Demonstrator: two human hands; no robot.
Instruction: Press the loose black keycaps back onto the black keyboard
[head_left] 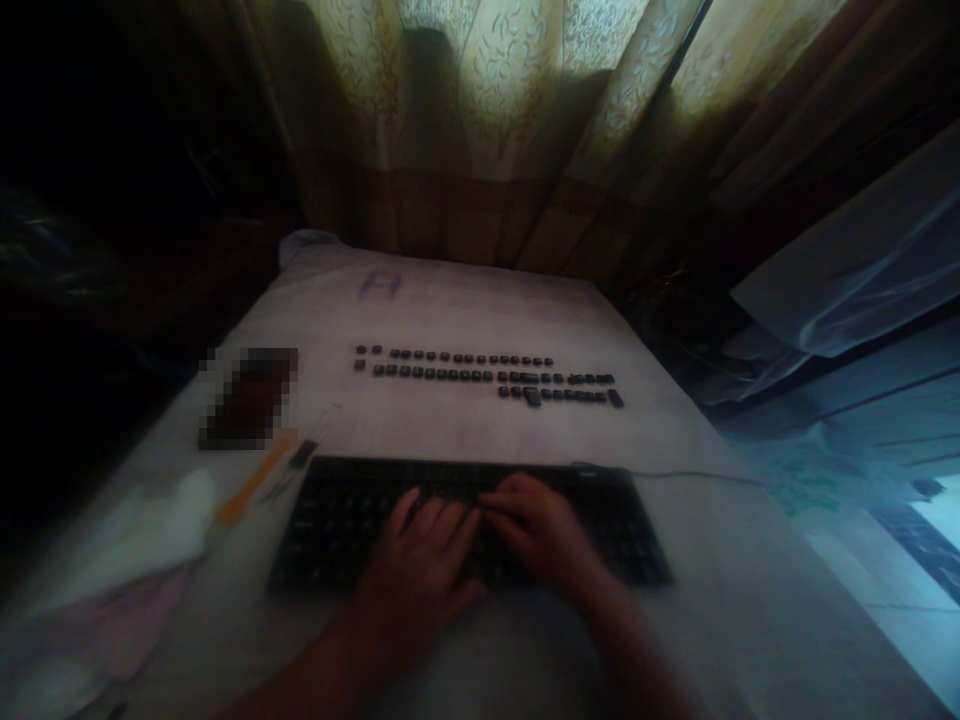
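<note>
A black keyboard (322, 520) lies across the table just in front of me. My left hand (424, 550) rests over its middle with the fingers stretched out, the thumb lower down near the front edge. Close beside those fingertips, my right hand (536, 525) is pinched over the keys; anything between its thumb and fingertips is too small and dark to make out. Beyond the keyboard, loose black keycaps (431, 374) are laid out in rows on the table. The keys under both hands are hidden, and the picture is dim and blurred.
Left of the keyboard lie an orange flat strip (255, 478), a small dark object (302, 454) and a pixelated dark rectangle (251, 400). White cloth (165, 520) and pink cloth (142, 620) lie nearer. A cable (697, 474) runs right. Curtains (510, 130) hang behind the table (465, 310).
</note>
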